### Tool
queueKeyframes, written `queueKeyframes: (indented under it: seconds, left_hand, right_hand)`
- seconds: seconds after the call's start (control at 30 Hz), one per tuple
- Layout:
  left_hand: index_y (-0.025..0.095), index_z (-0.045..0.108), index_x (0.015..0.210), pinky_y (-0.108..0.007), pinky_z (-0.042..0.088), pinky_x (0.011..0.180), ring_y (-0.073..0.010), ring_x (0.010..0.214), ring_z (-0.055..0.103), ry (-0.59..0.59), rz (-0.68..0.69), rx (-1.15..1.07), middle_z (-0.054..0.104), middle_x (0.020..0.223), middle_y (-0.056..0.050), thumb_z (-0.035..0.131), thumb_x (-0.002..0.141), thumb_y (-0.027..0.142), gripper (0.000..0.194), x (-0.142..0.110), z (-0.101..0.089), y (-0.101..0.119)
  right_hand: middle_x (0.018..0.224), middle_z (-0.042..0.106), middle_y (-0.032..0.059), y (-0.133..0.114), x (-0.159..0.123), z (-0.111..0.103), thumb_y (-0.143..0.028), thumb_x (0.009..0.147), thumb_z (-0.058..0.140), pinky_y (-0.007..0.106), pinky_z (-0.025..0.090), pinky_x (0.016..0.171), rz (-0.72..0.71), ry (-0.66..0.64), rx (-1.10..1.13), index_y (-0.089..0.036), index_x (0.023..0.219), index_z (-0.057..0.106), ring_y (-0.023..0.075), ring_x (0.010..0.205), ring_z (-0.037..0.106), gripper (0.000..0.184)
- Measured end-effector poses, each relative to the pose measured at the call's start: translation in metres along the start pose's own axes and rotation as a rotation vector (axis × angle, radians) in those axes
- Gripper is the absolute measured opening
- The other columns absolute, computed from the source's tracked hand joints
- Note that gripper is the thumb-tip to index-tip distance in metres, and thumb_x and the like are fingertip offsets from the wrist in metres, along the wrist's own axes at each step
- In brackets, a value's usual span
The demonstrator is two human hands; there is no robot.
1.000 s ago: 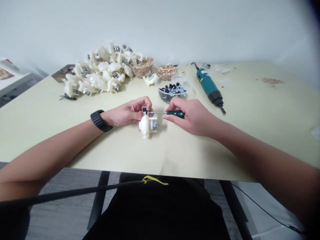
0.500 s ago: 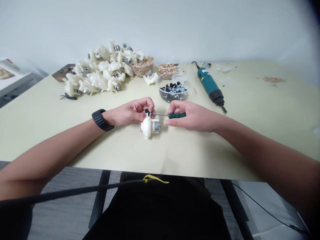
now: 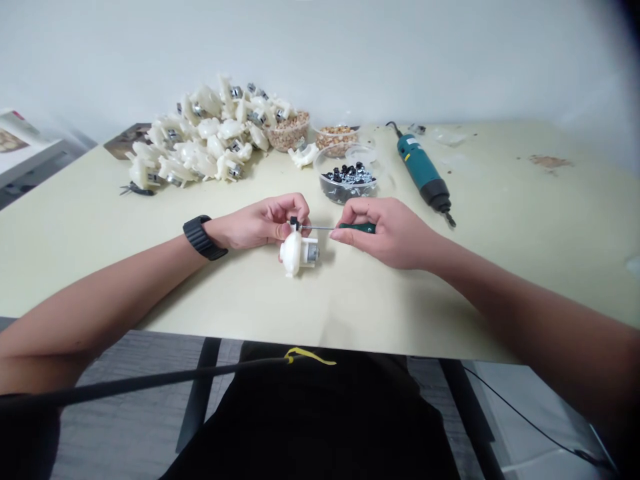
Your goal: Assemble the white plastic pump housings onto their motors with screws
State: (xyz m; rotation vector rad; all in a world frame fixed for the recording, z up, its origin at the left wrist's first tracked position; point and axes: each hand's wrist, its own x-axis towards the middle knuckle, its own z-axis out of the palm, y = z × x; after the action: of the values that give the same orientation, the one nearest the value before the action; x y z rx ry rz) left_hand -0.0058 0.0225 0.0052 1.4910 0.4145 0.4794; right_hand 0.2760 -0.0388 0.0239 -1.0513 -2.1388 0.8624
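Above the table's near half, my left hand (image 3: pixel 273 221) grips a cream plastic housing (image 3: pixel 291 255) with a silver motor (image 3: pixel 313 251) on its right side. A small black part (image 3: pixel 293 221) sits at the housing's top, beside my left fingertips. My right hand (image 3: pixel 385 230) is closed around the green handle of a screwdriver (image 3: pixel 356 228). Its thin metal shaft points left, and the tip meets the black part or lies right at it; the exact contact is too small to make out.
Many similar cream housings (image 3: pixel 200 143) are heaped at the back left, with small pliers (image 3: pixel 137 190) in front. Clear tubs hold brown bits (image 3: pixel 289 133), more bits (image 3: pixel 336 138), and black parts with screws (image 3: pixel 349 183). A teal power screwdriver (image 3: pixel 423 170) lies right of them.
My right hand has turned slightly about the screwdriver handle, its fingers rolled into a different grip. The housing and my left hand stay nearly where they were.
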Motion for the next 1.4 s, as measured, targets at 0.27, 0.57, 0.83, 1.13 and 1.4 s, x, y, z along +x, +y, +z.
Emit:
queueKeyframes:
  seconds: [0.27,0.57,0.83,1.13,1.4]
  left_hand:
    - [0.017,0.068,0.098,-0.019,0.055,0.058,-0.0114,0.07,0.068,0.027,0.011,0.073,0.075,0.092,-0.005,0.097,0.078,0.044,0.044,0.001,0.003,0.005]
    - [0.019,0.067,0.102,-0.019,0.06,0.063,-0.0121,0.073,0.072,0.023,-0.008,-0.03,0.075,0.095,-0.002,0.097,0.079,0.038,0.042,-0.001,-0.002,0.004]
    - [0.018,0.066,0.099,-0.019,0.06,0.062,-0.012,0.072,0.072,0.027,-0.023,-0.002,0.077,0.094,-0.003,0.097,0.079,0.036,0.042,-0.001,-0.002,0.006]
    - [0.016,0.069,0.098,-0.02,0.057,0.061,-0.0128,0.071,0.069,0.016,0.01,0.139,0.076,0.091,-0.007,0.095,0.082,0.04,0.039,0.001,-0.004,0.009]
    - [0.017,0.066,0.1,-0.02,0.058,0.062,-0.0135,0.074,0.072,0.011,-0.001,0.09,0.077,0.095,-0.007,0.095,0.081,0.041,0.042,0.0,-0.003,0.006]
  right_hand:
    - [0.071,0.055,-0.0047,-0.001,0.003,-0.001,-0.062,0.088,0.085,0.027,0.03,0.048,0.369,-0.256,0.285,-0.023,0.092,0.061,0.0099,0.053,0.041,0.046]
    - [0.086,0.073,0.0047,0.014,-0.001,0.004,-0.042,0.111,0.06,0.031,0.035,0.066,-0.388,0.137,-0.565,-0.018,0.101,0.07,0.0178,0.075,0.06,0.028]
    - [0.072,0.063,0.0009,0.005,-0.003,0.007,-0.039,0.111,0.059,0.03,0.033,0.063,-0.388,0.101,-0.482,-0.016,0.087,0.07,0.0136,0.065,0.051,0.035]
    - [0.069,0.055,-0.0039,-0.001,0.008,-0.001,-0.063,0.097,0.075,0.028,0.027,0.049,0.262,-0.251,0.196,-0.021,0.092,0.075,0.0091,0.051,0.037,0.042]
    - [0.074,0.066,0.0003,0.002,0.001,0.004,-0.048,0.102,0.069,0.031,0.035,0.065,-0.102,0.025,-0.125,-0.02,0.089,0.07,0.014,0.065,0.05,0.032]
